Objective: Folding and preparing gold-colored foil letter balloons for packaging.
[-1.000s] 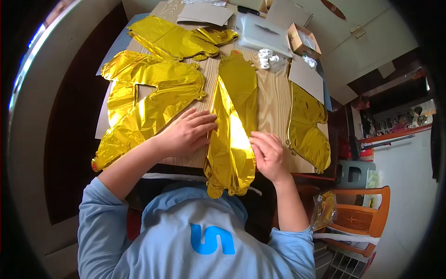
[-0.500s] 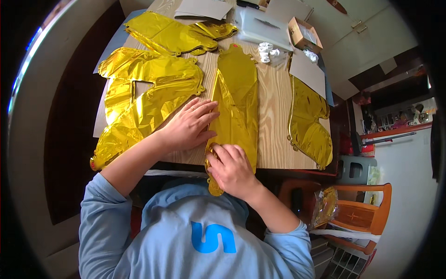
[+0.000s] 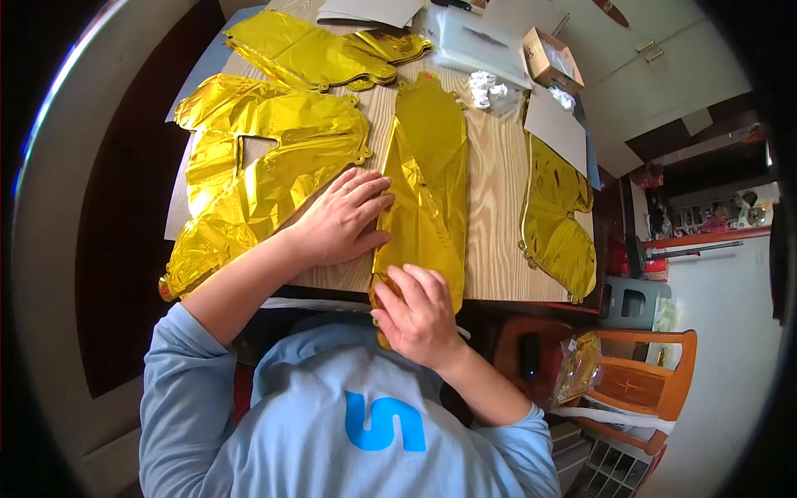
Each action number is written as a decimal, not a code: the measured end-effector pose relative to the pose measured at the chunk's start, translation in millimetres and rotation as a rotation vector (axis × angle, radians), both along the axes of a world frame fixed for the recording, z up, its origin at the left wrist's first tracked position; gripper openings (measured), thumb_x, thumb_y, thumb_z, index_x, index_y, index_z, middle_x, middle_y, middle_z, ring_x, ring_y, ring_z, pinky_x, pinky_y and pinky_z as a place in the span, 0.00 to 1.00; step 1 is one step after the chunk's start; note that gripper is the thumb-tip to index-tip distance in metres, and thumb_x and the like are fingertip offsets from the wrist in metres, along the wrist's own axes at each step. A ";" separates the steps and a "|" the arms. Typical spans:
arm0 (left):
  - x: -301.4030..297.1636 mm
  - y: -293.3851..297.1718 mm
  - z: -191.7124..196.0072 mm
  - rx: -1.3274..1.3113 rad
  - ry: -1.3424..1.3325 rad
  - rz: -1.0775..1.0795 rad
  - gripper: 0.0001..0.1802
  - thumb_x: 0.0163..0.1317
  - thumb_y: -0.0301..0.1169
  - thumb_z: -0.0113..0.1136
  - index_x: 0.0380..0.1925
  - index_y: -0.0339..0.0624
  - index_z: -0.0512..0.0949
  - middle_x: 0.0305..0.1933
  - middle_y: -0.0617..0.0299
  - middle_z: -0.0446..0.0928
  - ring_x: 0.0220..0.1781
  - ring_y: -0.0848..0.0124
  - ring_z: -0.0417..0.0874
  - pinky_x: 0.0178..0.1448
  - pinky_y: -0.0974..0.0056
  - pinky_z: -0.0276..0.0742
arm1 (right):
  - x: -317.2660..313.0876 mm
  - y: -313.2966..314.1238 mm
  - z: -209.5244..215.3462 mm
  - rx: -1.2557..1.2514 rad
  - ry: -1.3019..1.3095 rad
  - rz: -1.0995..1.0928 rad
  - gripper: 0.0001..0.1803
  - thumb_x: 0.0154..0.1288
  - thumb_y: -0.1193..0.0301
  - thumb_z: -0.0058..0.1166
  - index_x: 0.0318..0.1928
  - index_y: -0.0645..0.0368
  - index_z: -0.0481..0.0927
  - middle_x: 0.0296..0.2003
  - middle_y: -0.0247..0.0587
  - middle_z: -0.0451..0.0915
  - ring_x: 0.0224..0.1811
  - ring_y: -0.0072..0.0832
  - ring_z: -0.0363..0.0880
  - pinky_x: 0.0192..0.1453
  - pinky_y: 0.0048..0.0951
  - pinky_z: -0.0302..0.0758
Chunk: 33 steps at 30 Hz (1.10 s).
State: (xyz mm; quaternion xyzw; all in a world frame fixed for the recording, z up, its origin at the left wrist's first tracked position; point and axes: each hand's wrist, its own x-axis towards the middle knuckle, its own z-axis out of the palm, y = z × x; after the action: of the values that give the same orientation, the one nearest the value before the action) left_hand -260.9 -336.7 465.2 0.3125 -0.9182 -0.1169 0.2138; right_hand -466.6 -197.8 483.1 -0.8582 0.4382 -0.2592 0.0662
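Note:
A long folded gold foil balloon (image 3: 427,166) lies on the wooden table in front of me, its near end hanging over the table's front edge. My left hand (image 3: 344,217) rests flat beside it, fingers stretched out and their tips on its left edge. At the near end, my right hand (image 3: 421,319) bends its fingers and thumb around the left edge of the foil. The palm side of that hand is hidden. Left of my left hand, a wide crinkled gold foil balloon (image 3: 278,178) with a rectangular hole is spread out.
More flat gold foil balloons (image 3: 311,50) are stacked at the far left. Another foil balloon (image 3: 556,216) lies at the right, partly under grey card (image 3: 558,129). Crumpled white paper (image 3: 486,90), clear plastic sheets (image 3: 473,46) and a small box (image 3: 552,62) sit at the back. A wooden chair (image 3: 635,378) stands right.
My right hand has shifted slightly down and to the right, with its fingers lifted a little. My left hand stays nearly in place. The whole view has shifted slightly.

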 end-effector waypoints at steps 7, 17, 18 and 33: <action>-0.9 -0.1 -1.7 -0.026 0.013 0.000 0.33 0.63 0.48 0.67 0.62 0.39 0.76 0.70 0.47 0.71 0.77 0.49 0.67 0.81 0.41 0.57 | 2.7 -0.8 -8.1 -0.022 0.078 0.031 0.24 0.58 0.63 0.69 0.55 0.56 0.84 0.61 0.52 0.74 0.66 0.50 0.68 0.71 0.51 0.66; -4.5 4.4 3.3 -0.058 -0.014 0.037 0.34 0.61 0.49 0.69 0.61 0.39 0.77 0.69 0.47 0.71 0.76 0.48 0.67 0.81 0.41 0.58 | 3.0 -2.1 -3.9 0.059 -0.023 0.045 0.23 0.60 0.64 0.68 0.55 0.56 0.83 0.61 0.51 0.74 0.65 0.48 0.70 0.70 0.49 0.67; -6.2 4.0 3.6 -0.051 -0.003 0.033 0.34 0.61 0.49 0.70 0.61 0.39 0.77 0.69 0.46 0.71 0.76 0.48 0.67 0.81 0.41 0.58 | 1.6 -1.3 -0.8 0.067 -0.051 0.043 0.23 0.61 0.64 0.68 0.56 0.57 0.83 0.60 0.51 0.75 0.64 0.47 0.71 0.70 0.49 0.67; -6.0 3.0 7.0 0.013 -0.075 0.036 0.36 0.62 0.46 0.69 0.66 0.41 0.73 0.73 0.48 0.67 0.79 0.48 0.62 0.83 0.43 0.52 | -79.6 12.4 -11.6 0.048 -0.145 -0.326 0.18 0.63 0.72 0.65 0.53 0.62 0.84 0.57 0.50 0.79 0.61 0.47 0.77 0.66 0.46 0.72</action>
State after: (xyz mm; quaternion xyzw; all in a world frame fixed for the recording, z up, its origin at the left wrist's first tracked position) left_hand -266.8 -333.7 472.2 0.3346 -0.9189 -0.1071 0.1792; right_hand -546.2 -185.3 471.5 -0.7529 0.5716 -0.3173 0.0750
